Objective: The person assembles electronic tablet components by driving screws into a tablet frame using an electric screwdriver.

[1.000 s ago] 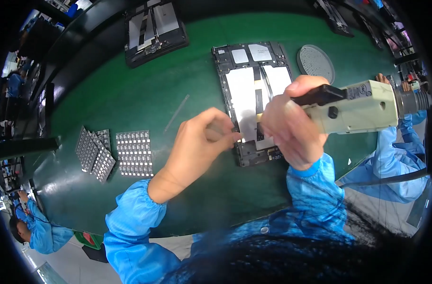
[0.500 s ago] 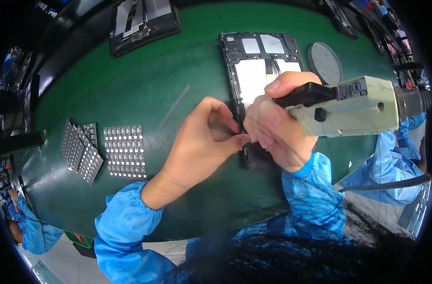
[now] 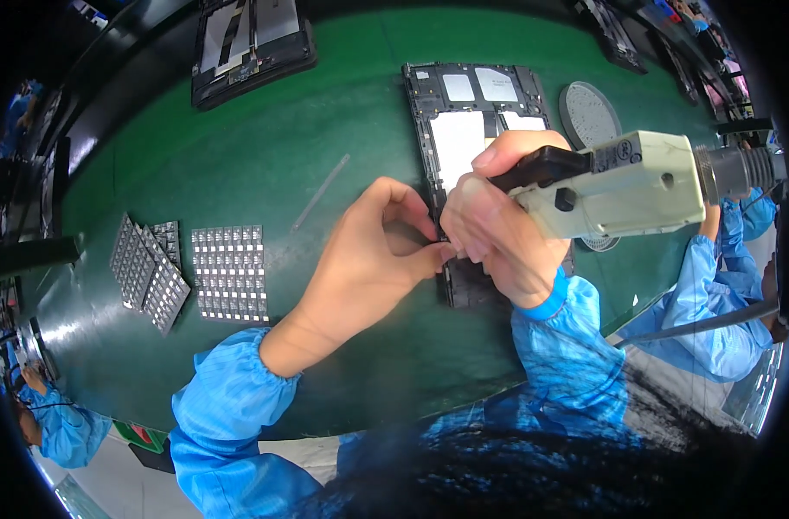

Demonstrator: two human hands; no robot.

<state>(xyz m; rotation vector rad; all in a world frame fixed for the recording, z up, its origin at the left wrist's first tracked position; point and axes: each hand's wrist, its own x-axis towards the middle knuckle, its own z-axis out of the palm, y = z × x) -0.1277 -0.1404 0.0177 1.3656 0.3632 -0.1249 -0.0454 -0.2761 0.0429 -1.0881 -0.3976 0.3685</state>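
Observation:
A black tablet-like device [image 3: 464, 143] with its back off, showing white panels inside, lies right of centre. My left hand [image 3: 351, 264] is at its left edge, thumb and forefinger pinched close together; whatever they hold is too small or hidden. My right hand [image 3: 507, 229] is over the lower half of the device, its fingers wrapped round a cream power tool [image 3: 641, 186] with a black lever. The body of this tool extends rightward to a grey ribbed end. My fingers hide its tip. Both hands nearly meet at the device's edge.
A thin clear strip [image 3: 321, 192] lies left of the device. Further left are a sheet of small black-and-white pieces [image 3: 228, 275] and overlapping similar sheets [image 3: 139, 264]. Round dishes [image 3: 615, 125] sit at right. Another opened device [image 3: 304, 56] stands far left. Co-workers' blue sleeves [image 3: 697, 333] show at both sides.
The power tool's rear end has shifted left and slightly down, and my right hand has moved a little left with it. My left hand stays almost where it was.

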